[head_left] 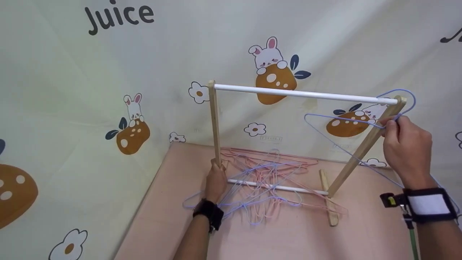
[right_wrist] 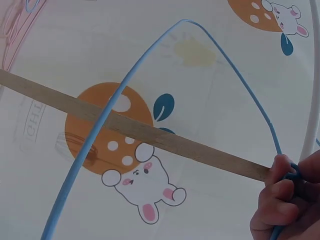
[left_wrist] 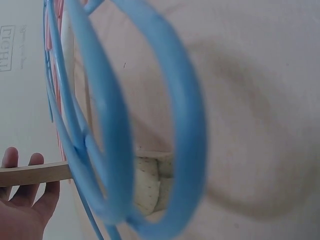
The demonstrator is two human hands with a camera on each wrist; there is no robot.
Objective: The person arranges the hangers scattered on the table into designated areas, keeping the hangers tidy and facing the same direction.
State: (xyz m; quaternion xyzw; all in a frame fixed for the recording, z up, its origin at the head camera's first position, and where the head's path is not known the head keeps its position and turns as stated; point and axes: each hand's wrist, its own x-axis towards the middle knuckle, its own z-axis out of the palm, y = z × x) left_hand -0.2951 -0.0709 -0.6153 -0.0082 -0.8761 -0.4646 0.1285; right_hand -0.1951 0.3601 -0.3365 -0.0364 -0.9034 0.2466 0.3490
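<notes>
A wooden rack has a white top rail (head_left: 303, 94), a left post (head_left: 214, 122) and a slanting right post (head_left: 371, 139). My left hand (head_left: 216, 182) grips the left post low down; in the left wrist view its fingers are around the wood strip. At the rail's right end, my right hand (head_left: 408, 148) pinches a blue clothes hanger (right_wrist: 100, 122) at the neck below its hook. The hook arches above the right post's top, its tip beside the rail; whether it touches the rail I cannot tell. Part of this hanger lies hidden behind the hand.
Several blue hangers (head_left: 255, 224) and pink hangers (head_left: 317, 163) lie tangled across the rack's lower white bar (head_left: 306, 190). A pink cloth (head_left: 288, 238) covers the table. Printed fabric walls (head_left: 173, 65) stand behind and at the left.
</notes>
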